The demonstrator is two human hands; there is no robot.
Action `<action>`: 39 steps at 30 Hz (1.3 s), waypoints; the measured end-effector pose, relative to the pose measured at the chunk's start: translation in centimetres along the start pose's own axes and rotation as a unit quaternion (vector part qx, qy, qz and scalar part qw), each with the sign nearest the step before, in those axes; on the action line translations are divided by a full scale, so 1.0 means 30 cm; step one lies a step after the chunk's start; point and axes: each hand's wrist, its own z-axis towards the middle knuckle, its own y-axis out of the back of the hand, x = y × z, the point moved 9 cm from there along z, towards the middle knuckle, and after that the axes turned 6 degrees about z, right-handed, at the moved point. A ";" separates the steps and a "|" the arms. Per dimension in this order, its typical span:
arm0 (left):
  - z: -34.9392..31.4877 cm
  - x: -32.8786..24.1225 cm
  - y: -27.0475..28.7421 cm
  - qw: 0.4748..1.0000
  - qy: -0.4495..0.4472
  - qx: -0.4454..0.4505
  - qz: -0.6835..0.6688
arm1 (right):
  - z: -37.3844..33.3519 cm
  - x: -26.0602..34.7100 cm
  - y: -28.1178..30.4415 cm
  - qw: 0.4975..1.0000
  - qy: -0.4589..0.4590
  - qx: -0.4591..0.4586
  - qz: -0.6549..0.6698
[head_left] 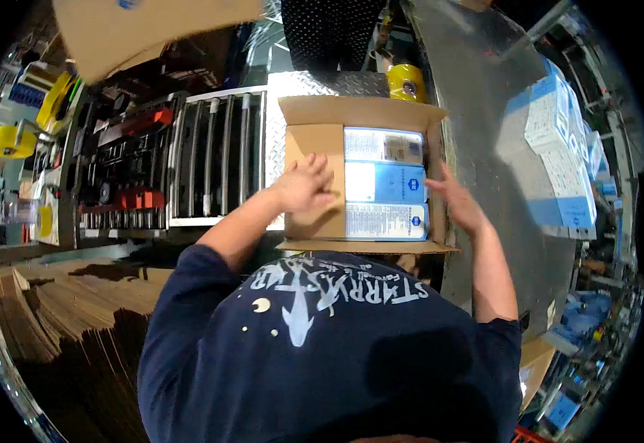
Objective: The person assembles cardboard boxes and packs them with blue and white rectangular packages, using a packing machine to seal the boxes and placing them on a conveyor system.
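Observation:
An open brown cardboard carton [362,111] stands right in front of me, its far and near flaps folded outward. In its right part lie three blue-and-white packages [385,182], one behind another. Plain brown cardboard [314,144] fills the left part; whether it is a folded-in flap or the carton's floor, I cannot tell. Over that cardboard is my left hand [307,184], fingers spread, holding nothing. My right hand [460,203] hovers at the carton's right side with its fingers stretched out, close to the middle package and empty.
A roller conveyor [218,159] with red-and-black machinery runs off to the left. Along the right is a grey work surface [484,133] bearing more blue-and-white packages [558,148]. Yellow tape [406,81] sits beyond the carton. Stacked flat cardboard [78,303] lies at lower left. Another person's dark-clothed legs [329,33] show ahead.

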 end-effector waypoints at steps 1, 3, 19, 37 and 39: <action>0.023 -0.031 -0.020 0.990 -0.001 0.040 0.132 | 0.026 0.066 -0.013 0.969 0.080 -0.051 -0.227; -0.133 -0.052 -0.094 0.993 0.005 0.117 0.034 | 0.046 -0.139 -0.188 0.938 0.054 0.033 -0.340; -0.114 0.155 -0.079 0.939 0.147 -0.307 -0.054 | 0.120 0.273 0.175 0.725 0.313 -0.283 -0.545; -0.126 1.134 0.103 0.838 0.051 -0.163 -0.518 | 0.565 -0.230 -0.553 0.882 0.068 -0.348 0.310; -0.269 1.358 0.173 0.854 0.139 -0.157 -0.476 | 0.794 -0.144 -0.694 0.906 0.052 -0.327 0.265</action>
